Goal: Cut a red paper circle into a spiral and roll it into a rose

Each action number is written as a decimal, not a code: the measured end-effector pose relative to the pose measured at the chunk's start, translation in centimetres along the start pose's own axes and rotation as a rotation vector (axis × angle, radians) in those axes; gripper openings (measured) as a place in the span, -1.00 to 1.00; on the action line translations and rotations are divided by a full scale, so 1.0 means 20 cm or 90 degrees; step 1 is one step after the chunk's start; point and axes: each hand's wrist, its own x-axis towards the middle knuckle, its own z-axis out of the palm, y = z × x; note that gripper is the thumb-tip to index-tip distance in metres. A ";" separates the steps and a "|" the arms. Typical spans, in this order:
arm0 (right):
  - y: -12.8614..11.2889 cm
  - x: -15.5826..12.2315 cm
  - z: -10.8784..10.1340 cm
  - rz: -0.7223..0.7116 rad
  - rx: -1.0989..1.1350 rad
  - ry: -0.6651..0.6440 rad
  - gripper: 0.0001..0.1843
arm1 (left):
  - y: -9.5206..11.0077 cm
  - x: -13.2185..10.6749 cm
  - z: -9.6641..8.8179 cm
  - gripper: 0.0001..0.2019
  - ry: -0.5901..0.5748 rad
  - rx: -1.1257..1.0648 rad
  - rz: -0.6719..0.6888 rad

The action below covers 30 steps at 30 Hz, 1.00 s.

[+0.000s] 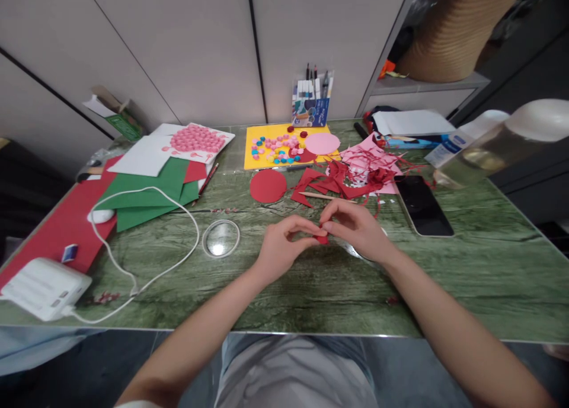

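Both my hands meet over the middle of the green table (480, 265). My left hand (284, 245) and my right hand (358, 230) pinch a small piece of red paper (320, 238) between their fingertips. Just behind them lie a red paper circle (268, 185), a thin wooden stick (320, 195) and a heap of red paper scraps and strips (355, 174). A round clear lens (221, 238) rests to the left of my left hand.
A yellow sheet (258, 136) carries several small coloured paper rolls and a pink circle (322, 143). Green, red and white sheets (146, 188) lie at the left, with a white power bank (42, 288) and its cable (178, 209). A black phone (422, 205) lies at the right.
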 end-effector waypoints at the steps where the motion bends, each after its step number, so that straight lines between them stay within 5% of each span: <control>1: 0.00 0.00 0.00 -0.004 -0.011 -0.003 -0.94 | 0.00 0.00 0.00 -0.84 0.002 0.002 0.000; 9: -0.03 0.00 -0.04 -0.226 -0.238 0.033 -0.84 | 0.00 0.04 -0.03 -0.77 0.031 -0.076 -0.052; 14: -0.01 0.00 -0.06 -0.281 -0.355 -0.005 -0.86 | -0.01 0.04 -0.03 -0.75 0.021 -0.061 -0.080; 20: 0.01 0.01 -0.06 -0.246 -0.372 -0.069 -0.87 | -0.01 0.06 -0.06 -0.77 -0.022 -0.044 -0.086; 30: -0.04 0.01 -0.05 -0.050 -0.187 -0.181 -0.85 | -0.08 0.09 -0.12 -0.70 -0.123 -0.200 -0.207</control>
